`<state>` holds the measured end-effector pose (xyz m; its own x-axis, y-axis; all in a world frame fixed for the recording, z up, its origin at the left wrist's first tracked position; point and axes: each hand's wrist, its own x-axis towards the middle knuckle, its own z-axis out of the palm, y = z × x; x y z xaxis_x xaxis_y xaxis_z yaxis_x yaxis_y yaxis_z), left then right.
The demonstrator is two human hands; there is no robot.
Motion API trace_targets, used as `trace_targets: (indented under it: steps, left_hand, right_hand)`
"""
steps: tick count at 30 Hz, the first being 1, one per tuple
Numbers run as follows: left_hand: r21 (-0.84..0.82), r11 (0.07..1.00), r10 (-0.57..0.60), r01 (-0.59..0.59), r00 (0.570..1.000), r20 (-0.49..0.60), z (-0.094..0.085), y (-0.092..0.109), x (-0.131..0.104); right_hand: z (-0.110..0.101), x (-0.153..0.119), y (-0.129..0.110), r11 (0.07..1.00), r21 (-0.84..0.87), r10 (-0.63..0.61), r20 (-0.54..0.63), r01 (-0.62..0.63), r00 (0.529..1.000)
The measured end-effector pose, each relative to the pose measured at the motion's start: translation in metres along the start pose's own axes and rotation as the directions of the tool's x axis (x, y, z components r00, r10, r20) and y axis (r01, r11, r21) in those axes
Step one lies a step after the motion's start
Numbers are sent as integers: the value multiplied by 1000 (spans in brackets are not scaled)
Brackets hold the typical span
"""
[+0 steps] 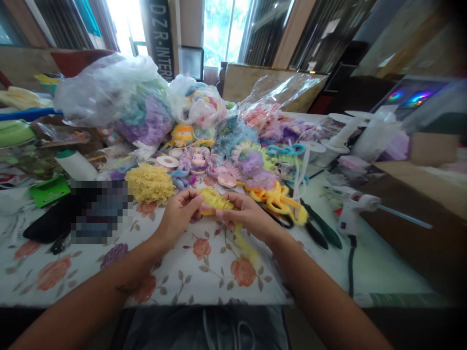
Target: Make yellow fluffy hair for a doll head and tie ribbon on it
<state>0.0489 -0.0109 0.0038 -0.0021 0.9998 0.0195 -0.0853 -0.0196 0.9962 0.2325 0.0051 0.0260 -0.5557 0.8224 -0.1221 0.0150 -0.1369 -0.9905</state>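
Over the floral tablecloth [171,282], both hands pinch a small yellow piece of gathered fabric or ribbon [213,200]. My left hand [178,214] has its thumb and fingers closed on the left end. On the right end, the fingers of my right hand [250,214] are pressed together. A sheer yellow strip [245,245] trails below my right hand onto the cloth. A ruffled yellow bundle [149,183] lies just left of my left hand. Fuzzy orange-yellow loops [275,197] lie beyond my right hand. Exact folds between the fingertips are hidden.
A white glue gun [353,204], green-handled pliers [324,228] and a cardboard box [412,214] are at the right. Colourful trims and plastic bags [113,87] are heaped behind. Leftward are a thread cone [75,164], a green dustpan-like piece [49,190] and a pixelated patch.
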Motion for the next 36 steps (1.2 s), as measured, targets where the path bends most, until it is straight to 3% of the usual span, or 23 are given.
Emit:
trace_targets:
  steps: [4, 9, 14, 16, 19, 22, 25, 30, 33, 36]
  left_hand:
    - [41, 998, 37, -38, 999, 18, 2, -1, -1]
    - [205, 964, 148, -168, 983, 110, 5, 2, -6]
    - [257, 945, 162, -204, 972, 173, 3, 8, -7]
    - [267, 939, 198, -217, 975, 96, -2, 8, -2]
    - [237, 945, 257, -224, 959, -116, -16, 5, 12]
    - [313, 932, 236, -182, 961, -143, -28, -4, 26]
    - [519, 845, 174, -127, 984, -43, -29, -11, 31]
    - [791, 606, 123, -85, 992, 13, -16, -9, 30]
    - [866, 484, 143, -123, 988, 60, -9, -11, 32]
    - [866, 475, 166, -158, 982, 88, -6, -13, 32]
  right_hand:
    - [3, -1, -3, 1000, 1, 26, 68, -26, 997]
    - [10, 3, 3, 993, 12, -116, -100, 118, 988]
    - [4, 4, 7, 988, -82, -137, -128, 127, 982]
    - [-2, 4, 5, 992, -42, -127, -181, 122, 975]
    - [-16, 4, 0, 973, 127, -142, -322, 191, 936]
    - [-31, 5, -4, 921, 261, -162, -419, 289, 894]
    - [-40, 4, -8, 900, 311, -166, -404, 305, 900]
    - [-46, -2, -16, 940, 288, -116, -240, 184, 964]
    - [-48, -4, -18, 952, 266, -105, -191, 155, 976]
    - [-46, -1, -13, 975, 185, -80, -212, 120, 974]
